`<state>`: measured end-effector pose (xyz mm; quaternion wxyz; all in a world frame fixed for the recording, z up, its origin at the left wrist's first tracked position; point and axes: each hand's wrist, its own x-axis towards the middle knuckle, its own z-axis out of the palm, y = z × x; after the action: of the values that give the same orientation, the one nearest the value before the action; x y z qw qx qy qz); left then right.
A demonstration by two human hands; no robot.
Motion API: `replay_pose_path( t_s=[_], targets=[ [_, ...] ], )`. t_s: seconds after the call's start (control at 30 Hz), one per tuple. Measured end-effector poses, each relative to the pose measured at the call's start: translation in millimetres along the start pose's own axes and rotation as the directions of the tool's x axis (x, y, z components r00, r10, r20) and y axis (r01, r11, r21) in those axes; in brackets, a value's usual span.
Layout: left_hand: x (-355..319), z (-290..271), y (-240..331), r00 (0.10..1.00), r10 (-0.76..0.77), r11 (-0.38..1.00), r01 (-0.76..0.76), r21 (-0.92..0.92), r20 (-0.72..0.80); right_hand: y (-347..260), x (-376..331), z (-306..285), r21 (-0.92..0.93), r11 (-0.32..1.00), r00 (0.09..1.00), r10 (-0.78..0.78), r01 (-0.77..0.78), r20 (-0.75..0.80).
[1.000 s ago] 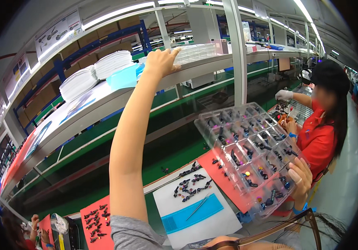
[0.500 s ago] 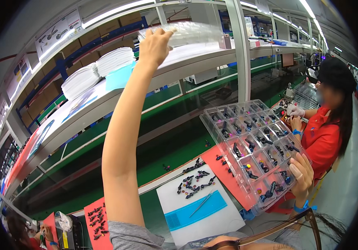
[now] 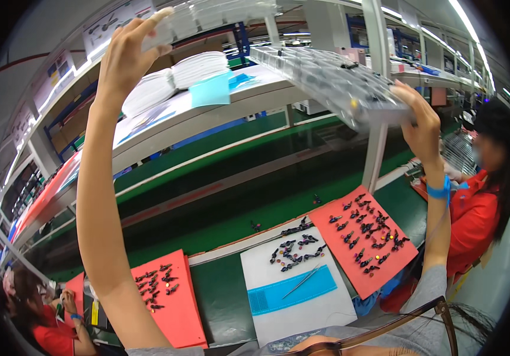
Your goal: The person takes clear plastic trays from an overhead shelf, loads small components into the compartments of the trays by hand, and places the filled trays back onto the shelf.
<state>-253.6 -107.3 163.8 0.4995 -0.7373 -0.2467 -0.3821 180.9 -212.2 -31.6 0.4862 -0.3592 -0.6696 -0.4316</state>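
Note:
Raised at the upper left, my left hand (image 3: pixel 125 62) grips one end of a clear plastic tray (image 3: pixel 219 16), which runs out of the top of the picture. My right hand (image 3: pixel 418 118), a blue band on its wrist, holds the near right corner of a clear compartment tray (image 3: pixel 326 74). That tray is lifted to shelf height and seen at a low slant; small dark parts and a yellow one show through it. Below lie a white board (image 3: pixel 302 302) with a scatter of small dark parts (image 3: pixel 293 252), a blue mat (image 3: pixel 267 295) and a thin pointed tool (image 3: pixel 299 283).
A red sheet (image 3: pixel 406 252) with many dark parts lies right of the board, another red sheet (image 3: pixel 187 308) left of it. A shelf (image 3: pixel 148 148) with white stacks (image 3: pixel 201 70) crosses behind, beside an upright post (image 3: pixel 375 154). Co-workers in red sit at right (image 3: pixel 474 202) and lower left (image 3: pixel 50 329).
The compartment tray has risen from above the right red sheet to shelf height and tipped nearly edge-on, uncovering the sheet. My left hand has moved left and up with its clear tray.

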Motion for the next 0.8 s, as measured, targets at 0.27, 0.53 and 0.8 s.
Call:
replay_pose_path(
  t_s=[0.27, 0.53, 0.8],
  targets=[
    [-99.7, -79.2, -31.8, 0.972, -0.206, 0.977, 0.198, 0.084, 0.111, 50.9, 36.4, 129.8, 0.043, 0.997, 0.998, 0.064, -0.064, 0.015],
    [-188.7, -157.5, 11.9, 0.946, -0.324, 0.935, 0.317, 0.156, 0.020, 84.9, 51.9, 191.6, -0.109, 0.994, 0.964, 0.039, -0.011, 0.262],
    [-259.6, -258.1, 112.4, 0.945, -0.309, 0.909, 0.261, 0.324, 0.108, 70.7, 59.2, 220.1, -0.382, 0.919, 0.826, 0.291, -0.101, 0.483]
  ],
)
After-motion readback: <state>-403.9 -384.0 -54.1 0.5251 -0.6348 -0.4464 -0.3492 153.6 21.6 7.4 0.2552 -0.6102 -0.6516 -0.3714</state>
